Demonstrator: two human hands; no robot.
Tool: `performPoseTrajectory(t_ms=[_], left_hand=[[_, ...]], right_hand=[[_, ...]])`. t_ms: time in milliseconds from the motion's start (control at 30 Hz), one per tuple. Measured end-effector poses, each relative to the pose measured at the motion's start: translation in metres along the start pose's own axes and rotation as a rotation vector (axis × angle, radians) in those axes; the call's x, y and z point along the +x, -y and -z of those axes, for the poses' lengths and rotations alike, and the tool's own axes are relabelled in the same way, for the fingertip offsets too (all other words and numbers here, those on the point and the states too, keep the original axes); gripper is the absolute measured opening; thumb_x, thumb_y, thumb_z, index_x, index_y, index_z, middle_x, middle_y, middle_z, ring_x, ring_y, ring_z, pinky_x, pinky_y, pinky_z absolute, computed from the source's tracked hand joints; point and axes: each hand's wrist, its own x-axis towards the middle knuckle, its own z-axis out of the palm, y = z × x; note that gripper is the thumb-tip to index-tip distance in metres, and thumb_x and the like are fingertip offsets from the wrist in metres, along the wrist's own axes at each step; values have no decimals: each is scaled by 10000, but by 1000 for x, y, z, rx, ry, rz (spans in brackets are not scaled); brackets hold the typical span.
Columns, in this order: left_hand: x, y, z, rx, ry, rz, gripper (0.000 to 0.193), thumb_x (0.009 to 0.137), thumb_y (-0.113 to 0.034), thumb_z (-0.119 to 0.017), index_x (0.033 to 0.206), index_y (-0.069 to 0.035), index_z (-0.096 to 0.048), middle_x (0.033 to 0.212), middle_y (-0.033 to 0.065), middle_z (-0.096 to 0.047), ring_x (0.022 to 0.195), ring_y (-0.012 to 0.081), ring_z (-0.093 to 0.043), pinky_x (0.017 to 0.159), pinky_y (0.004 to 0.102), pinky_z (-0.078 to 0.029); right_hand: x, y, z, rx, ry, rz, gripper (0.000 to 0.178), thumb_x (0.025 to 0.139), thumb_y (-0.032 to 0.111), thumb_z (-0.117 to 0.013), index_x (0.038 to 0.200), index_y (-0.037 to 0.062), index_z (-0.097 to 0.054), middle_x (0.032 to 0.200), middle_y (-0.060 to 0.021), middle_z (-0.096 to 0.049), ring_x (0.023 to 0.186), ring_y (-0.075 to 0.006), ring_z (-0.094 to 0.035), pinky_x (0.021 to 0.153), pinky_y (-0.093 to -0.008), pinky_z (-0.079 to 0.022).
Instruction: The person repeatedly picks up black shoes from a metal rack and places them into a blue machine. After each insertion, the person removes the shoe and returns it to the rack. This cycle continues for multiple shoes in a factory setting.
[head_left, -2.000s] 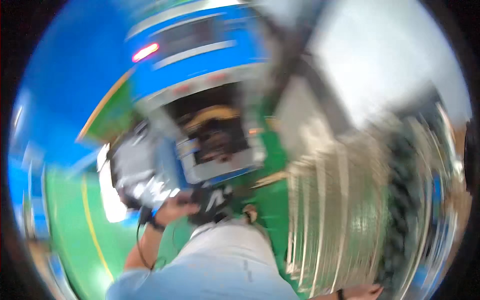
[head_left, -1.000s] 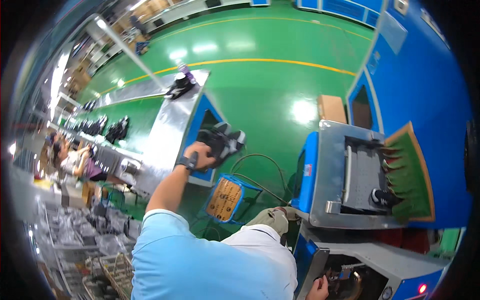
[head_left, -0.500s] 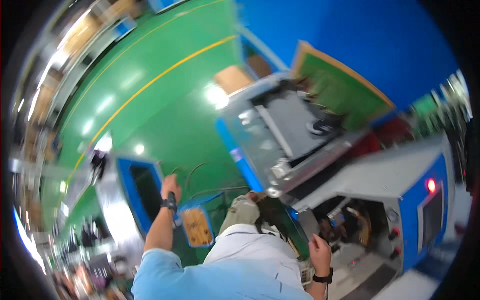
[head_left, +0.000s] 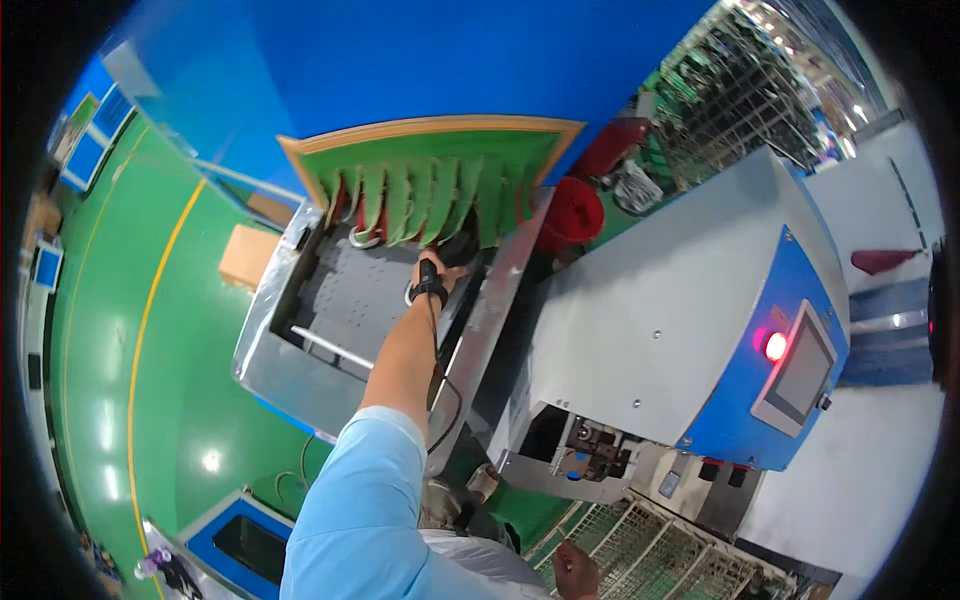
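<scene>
My left hand (head_left: 445, 272) reaches far forward over the grey perforated bed of a conveyor. Its fingers close at a dark shoe (head_left: 460, 247), which lies partly under a green strip curtain (head_left: 430, 195); the fingertips are partly hidden. Around that wrist are a black band and a small device with a cable along the forearm. Another shoe edge (head_left: 364, 239), whitish, shows under the curtain to the left. Low in the view, my right hand (head_left: 575, 572) is curled closed in shadow beside a wire rack (head_left: 640, 545), with nothing visible in it.
A grey and blue machine (head_left: 650, 320) with a lit red button and a screen stands at the right. Behind it are a red bucket (head_left: 570, 212) and metal racks. A cardboard box (head_left: 256, 256) sits left of the conveyor. A blue-framed unit (head_left: 245, 535) stands at lower left.
My view has swung right, toward the conveyor. My left hand has gone from my side to the shoe by the curtain. My right hand now shows lower, near the rack.
</scene>
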Motion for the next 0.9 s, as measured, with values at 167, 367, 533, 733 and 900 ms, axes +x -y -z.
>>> performPoseTrajectory(t_ms=[167, 367, 533, 733, 900], left_hand=[[-45, 12, 31, -431, 240, -148, 591, 788, -242, -884, 1258, 30, -650, 1095, 125, -763, 996, 249, -715, 911, 389, -566], [-206, 41, 148, -1028, 568, 393, 286, 929, -166, -794, 1163, -19, -720, 1047, 36, -729, 925, 173, -699, 817, 323, -587], [-374, -48, 134, -991, 1149, 195, 728, 836, -150, -895, 1464, 2, -559, 1340, 52, -677, 1166, 166, -642, 1029, 341, -519], [-458, -119, 98, -271, 439, -108, 626, 979, -550, -681, 1198, 37, -670, 1073, 241, -768, 990, 367, -754, 877, 459, -562], [-514, -113, 79, 216, 529, -532, 377, 1035, -336, -550, 907, 9, -633, 882, 293, -692, 865, 510, -674, 752, 578, -517]], right_hand=[[15, 45, 1, 8, -92, -4, 345, 1033, 209, -661, 1315, 12, -694, 1078, -196, -760, 957, -361, -736, 839, -447, -588], [100, 154, 36, 1021, 88, 227, 1012, 1010, 295, -766, 1720, 73, -79, 1509, -289, -570, 1392, -345, -585, 1162, -465, -443], [152, 189, 34, 1037, -75, 532, 1228, 932, 322, -840, 1693, 0, 69, 1600, -209, -410, 1474, -299, -417, 1251, -444, -290], [128, 159, 85, 1220, -251, 586, 1001, 854, 107, -814, 1667, -24, -245, 1535, -184, -508, 1369, -271, -533, 1190, -414, -396], [98, 72, 117, 586, -129, 580, 960, 816, 155, -849, 1645, 17, -385, 1522, -214, -580, 1372, -297, -579, 1136, -403, -455]])
